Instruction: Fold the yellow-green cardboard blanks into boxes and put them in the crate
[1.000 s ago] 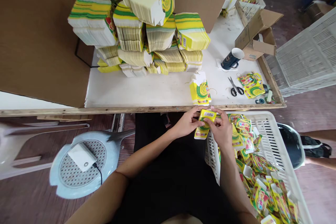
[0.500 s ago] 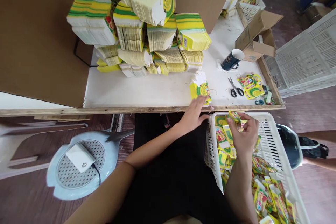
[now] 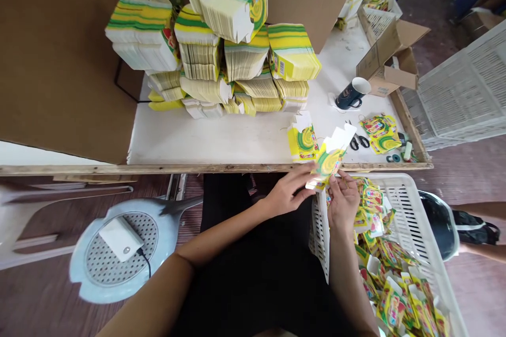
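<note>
A flattened yellow-green carton [image 3: 329, 164] with white end flaps is tilted above the table's front edge. My left hand [image 3: 293, 188] grips its lower left end between thumb and fingers. At the carton's lower right edge, the thumb and bent fingers of my right hand [image 3: 343, 201] close on it, over the basket's near-left corner. A small stack of flat cartons [image 3: 303, 139] lies on the table just behind my left hand. Below and around my right forearm, the white plastic basket [image 3: 413, 216] holds many yellow-green boxes [image 3: 391, 303].
Bundles of flat cartons [image 3: 225, 2] are piled at the table's back. On the right are a dark mug [image 3: 350, 96], scissors [image 3: 358, 141], loose cartons [image 3: 381, 131] and a cardboard box [image 3: 385, 66]. A blue stool [image 3: 95, 279] carries a white device [image 3: 120, 239]. Someone's legs [image 3: 480, 210] show at right.
My left hand has lifted a flat carton off the small stack and brought it to my right hand. My right hand has left the small box in the basket and moved left.
</note>
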{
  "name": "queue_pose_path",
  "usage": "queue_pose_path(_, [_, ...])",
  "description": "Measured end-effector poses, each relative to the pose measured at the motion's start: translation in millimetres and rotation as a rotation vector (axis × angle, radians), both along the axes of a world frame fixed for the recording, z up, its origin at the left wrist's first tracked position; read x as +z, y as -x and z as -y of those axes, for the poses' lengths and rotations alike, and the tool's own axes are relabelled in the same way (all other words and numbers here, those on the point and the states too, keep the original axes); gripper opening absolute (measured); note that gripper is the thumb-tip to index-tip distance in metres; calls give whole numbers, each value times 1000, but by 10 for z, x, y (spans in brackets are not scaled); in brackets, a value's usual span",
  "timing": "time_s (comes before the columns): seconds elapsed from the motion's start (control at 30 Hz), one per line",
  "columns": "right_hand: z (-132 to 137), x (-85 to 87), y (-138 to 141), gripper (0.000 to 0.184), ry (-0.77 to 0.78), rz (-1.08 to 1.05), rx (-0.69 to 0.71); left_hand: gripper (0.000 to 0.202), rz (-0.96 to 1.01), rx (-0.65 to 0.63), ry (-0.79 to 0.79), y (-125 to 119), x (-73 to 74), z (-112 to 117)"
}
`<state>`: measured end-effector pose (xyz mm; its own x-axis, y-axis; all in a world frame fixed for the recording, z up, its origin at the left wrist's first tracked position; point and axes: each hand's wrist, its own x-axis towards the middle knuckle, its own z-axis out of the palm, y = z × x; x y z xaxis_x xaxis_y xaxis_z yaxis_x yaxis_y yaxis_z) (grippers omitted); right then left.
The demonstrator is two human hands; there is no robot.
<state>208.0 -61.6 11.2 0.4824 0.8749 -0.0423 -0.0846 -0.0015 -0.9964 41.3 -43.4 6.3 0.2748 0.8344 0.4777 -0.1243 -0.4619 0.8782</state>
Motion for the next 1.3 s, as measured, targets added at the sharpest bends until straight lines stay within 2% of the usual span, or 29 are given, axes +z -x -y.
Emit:
queue_pose_path(0.07, [41,24,52,42,-9,27,75,50,196,1,239,15,37,-47])
queue_pose_path(0.1, [63,31,82,40,2,26,116,56,286,-64,361,26,49,-81])
queue_pose_path(0.17, [98,34,142,40,31,-7,174,61,405,-273,556,55,68,-136])
queue_pose_path(0.23, [120,26,191,40,52,-54,208,63,445,-436,661,92,85,-154])
queue_pose_path(0.27, [127,21,208,39,59,-73,222,64,454,-473,681,109,94,-149])
queue_pose_path(0.37, [137,18,224,36,68,-72,228,63,450,-474,684,145,105,-109])
queue_pose_path(0.6, [149,65,228,40,73,55,240,60,348,-281,698,95,0,-96])
queue_pose_path(0.77, [157,68,279,35,42,165,139,59,264,-130,672,14,-13,-79])
queue_pose_path(0.83, [148,70,263,33,19,214,100,66,248,-25,650,14,22,-53])
queue_pose_path(0.9, [133,81,209,34,-16,259,130,78,220,15,611,41,70,-28])
queue_pose_path(0.97, [114,104,125,50,-49,296,224,79,172,-54,553,85,118,-17])
queue_pose_path(1.03, [98,138,31,64,-62,312,329,69,128,-150,499,130,150,-21])
queue_pose_path(1.1, [84,179,-54,56,-52,298,401,58,113,-215,494,159,157,-30])
queue_pose_path(1.17, [72,219,-116,38,-32,279,447,52,115,-262,540,168,138,-31])
queue_pose_path(1.23, [59,249,-147,27,-24,300,447,54,117,-294,591,164,109,-21])
queue_pose_path(1.3, [43,259,-146,28,-41,358,420,65,131,-307,625,155,84,-7])
